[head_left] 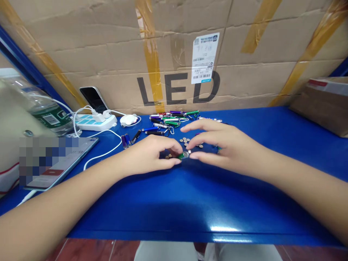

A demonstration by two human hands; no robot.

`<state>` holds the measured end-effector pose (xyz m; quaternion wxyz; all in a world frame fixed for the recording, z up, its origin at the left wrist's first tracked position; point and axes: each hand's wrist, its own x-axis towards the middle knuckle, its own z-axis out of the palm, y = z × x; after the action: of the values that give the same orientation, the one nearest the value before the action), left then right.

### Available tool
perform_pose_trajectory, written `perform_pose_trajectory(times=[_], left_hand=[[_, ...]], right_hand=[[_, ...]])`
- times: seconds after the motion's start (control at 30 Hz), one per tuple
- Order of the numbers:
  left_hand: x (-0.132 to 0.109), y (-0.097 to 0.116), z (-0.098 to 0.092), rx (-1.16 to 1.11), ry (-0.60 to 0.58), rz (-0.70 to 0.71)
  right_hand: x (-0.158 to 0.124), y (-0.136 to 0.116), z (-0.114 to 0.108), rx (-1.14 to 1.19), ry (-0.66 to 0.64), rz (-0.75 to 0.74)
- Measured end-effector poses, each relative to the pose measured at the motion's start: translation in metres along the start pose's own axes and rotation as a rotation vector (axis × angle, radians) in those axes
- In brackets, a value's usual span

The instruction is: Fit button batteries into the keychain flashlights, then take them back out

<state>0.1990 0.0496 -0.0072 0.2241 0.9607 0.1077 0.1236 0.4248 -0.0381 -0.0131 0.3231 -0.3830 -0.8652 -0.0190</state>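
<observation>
My left hand [152, 156] is closed in a pinch around a small green metal flashlight tube [181, 156], whose open silver end faces right. Between the thumb and a finger of my right hand [223, 145] is a small silver button cell [189, 151], right at that open end; whether it is one cell or a short stack I cannot tell. The index finger of this hand is stretched out above. Several loose button cells [185, 140] lie on the blue table [174, 203] just behind my fingers, a few more partly hidden by my left hand.
A pile of coloured mini flashlights with clips [174, 117] lies against the cardboard box [108, 54]. Purple and blue tubes [126, 140] are left of it. Further left are a power strip [95, 122] with white cables, a phone [62, 163] and a plastic bottle [51, 112].
</observation>
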Motion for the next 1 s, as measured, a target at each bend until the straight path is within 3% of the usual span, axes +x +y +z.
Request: perform_pose_trajectory(times=[0.2, 0.4, 0.47, 0.57, 0.7, 0.87, 1.0], left_hand=[[0.001, -0.001, 0.001, -0.011, 0.007, 0.005], [0.001, -0.002, 0.0, -0.006, 0.006, -0.01], [0.001, -0.003, 0.0, -0.008, 0.01, -0.022], [0.0, -0.005, 0.001, -0.01, 0.011, -0.04], [0.0, -0.005, 0.0, 0.008, 0.011, -0.044], [0.0, -0.004, -0.005, 0.056, 0.108, -0.143], [0.001, -0.005, -0.008, 0.061, 0.198, -0.129]], right_hand=[[0.003, -0.013, 0.01, -0.129, 0.024, -0.065], [0.003, -0.005, -0.006, -0.201, 0.019, 0.046], [0.001, 0.007, -0.013, -0.239, -0.026, 0.158], [-0.006, 0.032, -0.018, -0.294, -0.194, 0.288], [-0.015, 0.051, -0.017, -0.274, -0.303, 0.306], [-0.008, 0.031, -0.003, -0.17, -0.268, 0.174], [0.005, 0.011, 0.021, -0.132, -0.229, 0.131]])
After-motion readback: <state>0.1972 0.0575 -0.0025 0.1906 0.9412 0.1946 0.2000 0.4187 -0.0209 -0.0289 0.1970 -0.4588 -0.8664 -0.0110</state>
